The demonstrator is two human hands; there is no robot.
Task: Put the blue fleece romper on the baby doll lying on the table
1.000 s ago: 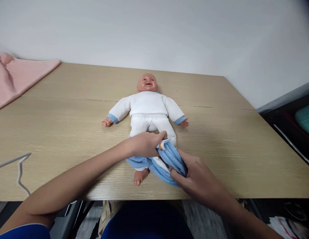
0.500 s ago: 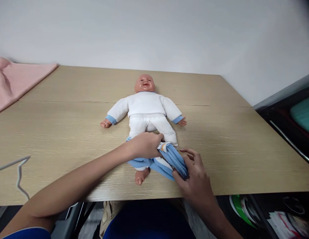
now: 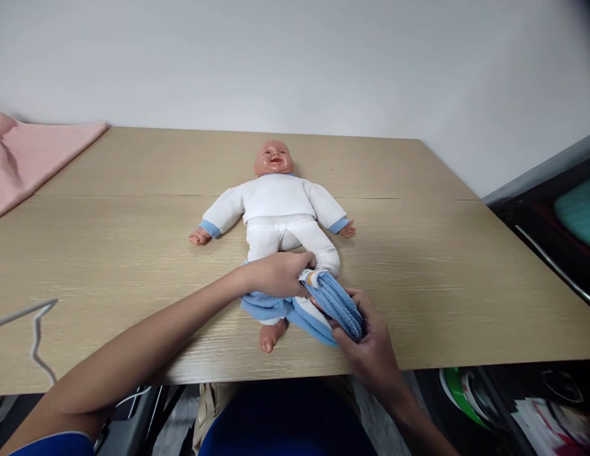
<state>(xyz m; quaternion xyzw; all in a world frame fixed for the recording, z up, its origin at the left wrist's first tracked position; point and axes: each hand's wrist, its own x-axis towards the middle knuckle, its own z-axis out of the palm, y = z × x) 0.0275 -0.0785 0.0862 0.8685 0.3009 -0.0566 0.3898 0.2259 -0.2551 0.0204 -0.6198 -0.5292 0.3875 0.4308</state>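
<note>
A doll (image 3: 279, 196) in a white top with blue cuffs lies on its back, its head away from me. Blue and white pants (image 3: 266, 306) are around its lower legs, and one bare foot sticks out at the left. My left hand (image 3: 286, 273) is closed on the upper edge of the bunched pants leg, by a small label. My right hand (image 3: 365, 335) grips the other end of that blue bunch. The doll's other foot is mostly hidden by the cloth and hands.
The wooden table (image 3: 432, 272) bears a pink cloth (image 3: 42, 149) at the far left and a white hanger (image 3: 37, 329) at the near left. A dark shelf with papers (image 3: 542, 421) stands below the table's right side.
My right hand has closed its raised fingers around the bunched pants leg. The view has shifted slightly; my left hand keeps its hold.
</note>
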